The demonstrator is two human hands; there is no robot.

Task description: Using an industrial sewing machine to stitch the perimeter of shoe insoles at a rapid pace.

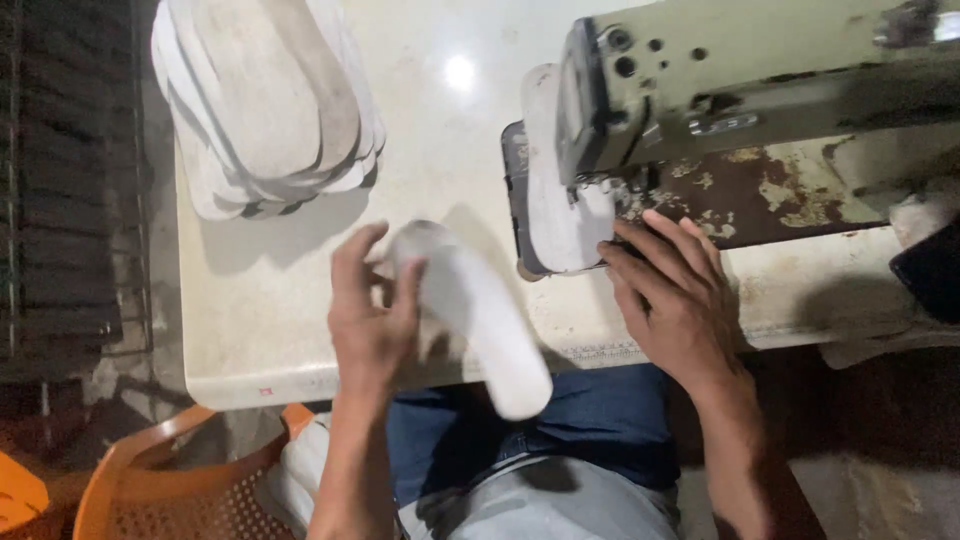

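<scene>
You are looking down at a pale worktable [300, 330] with your lap just below its near edge. Your left hand [372, 315] holds a white shoe insole [478, 315] over the near edge, thumb on one side and curled fingers [348, 262] on the other, pinching its rounded end; the rest of the insole slopes down past the edge toward your blue trousers [590, 415], and it looks blurred. Held this way, it seems ready to be swung across to the machine. Your right hand [672, 300] lies flat on the table, fingers together and stretched forward, their tips pressing a second white insole [560, 215] that sits on the bed of the sewing machine [740, 70], under its head; the flat press appears meant to steady the piece beside the needle area. The machine fills the far right corner of the table, its worn brown bed [780, 195] flaking. A stack of insoles [265, 100] sits at the far left corner, well apart from both hands. Between the stack and the machine the tabletop offers open room. Off the left edge, below, an orange plastic chair [170, 480] stands near your left elbow, with dark slats [60, 180] farther left.
</scene>
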